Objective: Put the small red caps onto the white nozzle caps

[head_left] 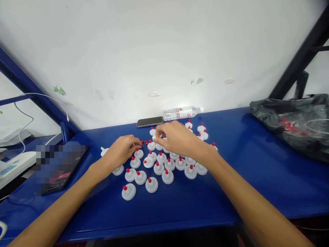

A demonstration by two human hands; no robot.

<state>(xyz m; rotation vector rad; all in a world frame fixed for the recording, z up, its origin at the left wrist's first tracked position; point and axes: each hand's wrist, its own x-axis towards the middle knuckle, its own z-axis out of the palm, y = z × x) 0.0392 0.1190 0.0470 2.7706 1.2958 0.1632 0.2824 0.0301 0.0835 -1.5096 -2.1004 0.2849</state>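
Many white round nozzle lids (151, 185) with small red tip caps stand spread over the blue table, and a few lean. My left hand (122, 149) rests at the left of this group, fingers curled down to the tabletop. Its fingertips are beside some loose red tip caps (146, 142); what they hold, if anything, is hidden. Over the back of the group my right hand (173, 135) is closed, thumb and index finger pinching a white nozzle lid (155, 137) that shows only in part. A white lid without a red cap (104, 151) lies behind my left wrist.
A phone (149, 121) and a clear plastic bottle (183, 113) lie along the wall. On the left are a dark tablet-like device (64, 168) and a white power strip (17, 166). A black plastic bag (303, 116) with red pieces sits at the right.
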